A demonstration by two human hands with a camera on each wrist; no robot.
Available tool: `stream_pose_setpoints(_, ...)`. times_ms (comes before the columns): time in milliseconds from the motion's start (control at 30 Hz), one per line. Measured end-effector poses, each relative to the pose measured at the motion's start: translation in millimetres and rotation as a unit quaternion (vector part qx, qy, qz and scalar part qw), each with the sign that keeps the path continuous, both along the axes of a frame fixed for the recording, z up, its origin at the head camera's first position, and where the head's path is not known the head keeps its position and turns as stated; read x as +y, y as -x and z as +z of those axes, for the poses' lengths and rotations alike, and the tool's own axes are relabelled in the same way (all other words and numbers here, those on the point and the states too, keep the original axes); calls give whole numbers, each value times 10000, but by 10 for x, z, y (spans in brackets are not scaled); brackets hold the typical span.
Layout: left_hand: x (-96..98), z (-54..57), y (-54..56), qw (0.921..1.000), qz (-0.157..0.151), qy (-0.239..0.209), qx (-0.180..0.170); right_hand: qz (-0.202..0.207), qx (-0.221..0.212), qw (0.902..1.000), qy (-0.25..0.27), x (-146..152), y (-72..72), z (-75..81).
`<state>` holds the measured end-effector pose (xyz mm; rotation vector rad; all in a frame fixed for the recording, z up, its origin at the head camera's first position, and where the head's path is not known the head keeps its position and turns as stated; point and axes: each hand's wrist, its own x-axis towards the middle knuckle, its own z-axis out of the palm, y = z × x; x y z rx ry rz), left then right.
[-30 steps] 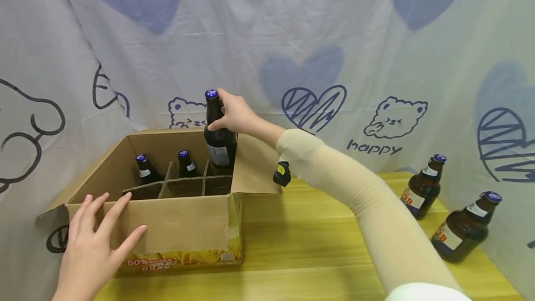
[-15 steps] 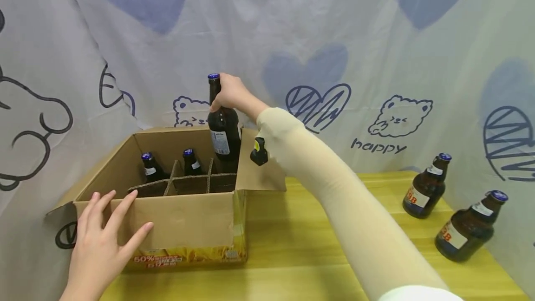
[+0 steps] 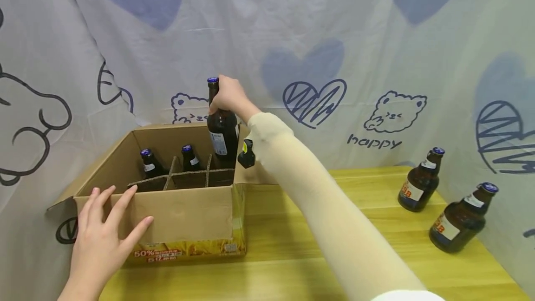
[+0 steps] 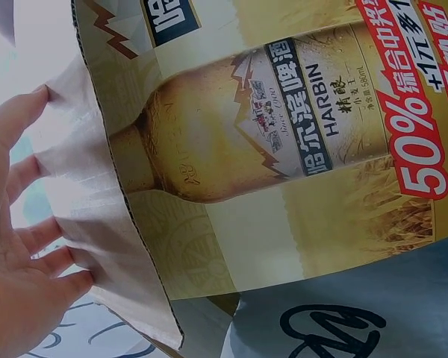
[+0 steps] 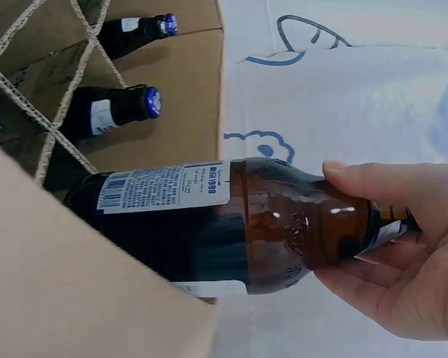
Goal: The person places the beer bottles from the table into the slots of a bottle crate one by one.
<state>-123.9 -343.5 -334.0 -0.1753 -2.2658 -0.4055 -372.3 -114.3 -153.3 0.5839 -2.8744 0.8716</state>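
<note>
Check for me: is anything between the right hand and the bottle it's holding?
Nothing visible: the right hand grips the bottle directly near its neck. In the right wrist view, a cardboard flap hides part of the bottle's lower end, but lies clear of the hand.

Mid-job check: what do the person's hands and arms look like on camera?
The left hand and right hand wear no gloves. A cream, close-fitting sleeve covers the right arm, with white fabric farther up. Near that wrist sits a small black device with a yellow patch.
</note>
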Motion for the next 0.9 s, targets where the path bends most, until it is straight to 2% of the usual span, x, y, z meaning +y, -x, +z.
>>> stream_pose_setpoints(100,-9,-3,1,10000,28,15,-30,1,63,9998,195,12,6,-115)
stream_pose_setpoints(233,-15,-3,4,9999,36,25,-106,19,213,9995,211,28,8,-254)
stream_pose_setpoints(467,-12,6,9,9999,33,31,-145,86,411,9988,263,29,-1,-377)
stream_pose_setpoints(767,0,3,5,9996,63,56,-262,458,914,9929,-614,-10,-17,-425)
stream_pose_setpoints(900,-2,-5,12,9996,62,59,-262,483,940,9906,-866,-22,-9,-459)
